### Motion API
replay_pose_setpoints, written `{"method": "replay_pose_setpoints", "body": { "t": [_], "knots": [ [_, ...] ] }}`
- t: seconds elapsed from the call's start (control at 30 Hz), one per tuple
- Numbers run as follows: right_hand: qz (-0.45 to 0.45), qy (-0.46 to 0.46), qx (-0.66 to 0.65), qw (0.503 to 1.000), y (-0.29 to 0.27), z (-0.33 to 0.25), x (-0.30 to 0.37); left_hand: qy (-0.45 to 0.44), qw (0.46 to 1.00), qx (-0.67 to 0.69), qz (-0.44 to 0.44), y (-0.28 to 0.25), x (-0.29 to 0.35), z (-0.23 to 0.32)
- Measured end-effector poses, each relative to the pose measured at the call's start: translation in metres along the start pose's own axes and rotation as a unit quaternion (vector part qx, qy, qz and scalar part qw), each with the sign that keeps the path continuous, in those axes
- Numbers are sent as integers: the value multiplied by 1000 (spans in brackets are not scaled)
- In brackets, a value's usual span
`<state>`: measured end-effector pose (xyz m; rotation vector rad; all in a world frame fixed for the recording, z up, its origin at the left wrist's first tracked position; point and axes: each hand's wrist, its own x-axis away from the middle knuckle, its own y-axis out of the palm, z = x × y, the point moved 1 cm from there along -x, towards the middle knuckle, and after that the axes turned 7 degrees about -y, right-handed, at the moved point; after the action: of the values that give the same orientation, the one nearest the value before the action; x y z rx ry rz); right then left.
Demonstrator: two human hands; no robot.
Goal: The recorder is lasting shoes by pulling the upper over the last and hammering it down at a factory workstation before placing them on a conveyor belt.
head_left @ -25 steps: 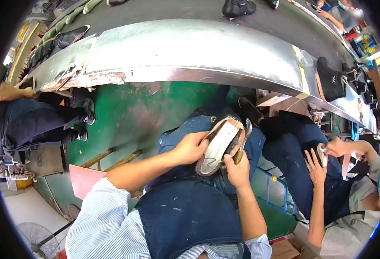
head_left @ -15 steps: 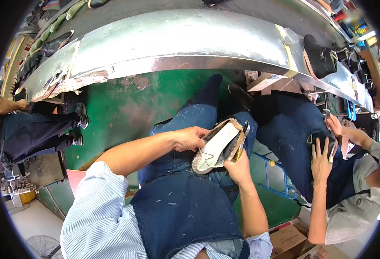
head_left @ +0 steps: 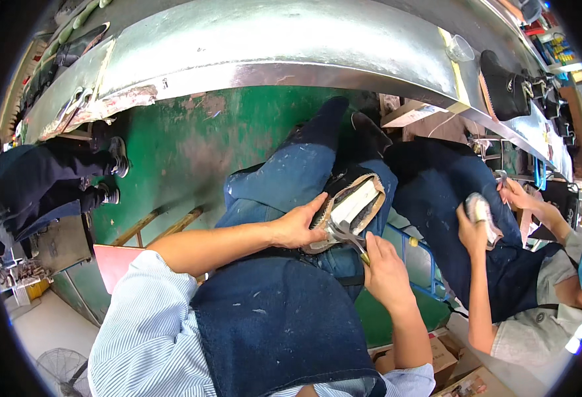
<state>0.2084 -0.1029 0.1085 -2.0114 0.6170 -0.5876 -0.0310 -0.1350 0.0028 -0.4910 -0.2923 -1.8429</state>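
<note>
An upturned shoe (head_left: 354, 205) with a pale insole board and tan edge rests on my lap over blue jeans. My left hand (head_left: 297, 225) grips its left side. My right hand (head_left: 383, 268) holds metal pliers (head_left: 345, 235) whose jaws meet the shoe's near edge. A dark blue apron (head_left: 271, 324) covers my lap.
A long metal conveyor table (head_left: 271, 46) curves across the top, with black shoes (head_left: 502, 86) on it at right. A seated person at right holds a shoe (head_left: 481, 212) in both hands. Another person's legs (head_left: 52, 178) stand at left on the green floor (head_left: 185, 145).
The view has dipped lower and closer. My right hand has shifted from under the shoe to its near edge, with the pliers now at the rim. The left hand keeps its grip.
</note>
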Motion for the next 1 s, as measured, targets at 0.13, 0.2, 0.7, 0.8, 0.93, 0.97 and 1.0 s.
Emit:
{"method": "replay_pose_setpoints", "body": {
  "t": [0.13, 0.2, 0.7, 0.8, 0.93, 0.97, 1.0],
  "knots": [
    [-110, -5, 36, 993, -11, -2, -15, 6, 1000, -7, -2, 2, -2, -2],
    [-186, 9, -11, 983, -20, -9, -19, 39, 994, -101, 14, 3, -2, 0],
    [-300, 168, -161, 925, -58, 0, -50, 39, 965, -257, 20, 13, 8, 32],
    [-335, 182, -149, 912, -61, 4, -59, 56, 962, -266, 8, 11, 8, 31],
    [-273, 139, -47, 951, -45, -6, -57, -74, 952, 297, -11, 9, -1, 16],
    [-243, 105, -43, 963, -41, -8, -56, -112, 873, 473, -51, 17, -12, -1],
    [-239, 107, -44, 964, -30, -3, -51, -146, 864, 479, -49, 5, 3, 37]
  ]
}}
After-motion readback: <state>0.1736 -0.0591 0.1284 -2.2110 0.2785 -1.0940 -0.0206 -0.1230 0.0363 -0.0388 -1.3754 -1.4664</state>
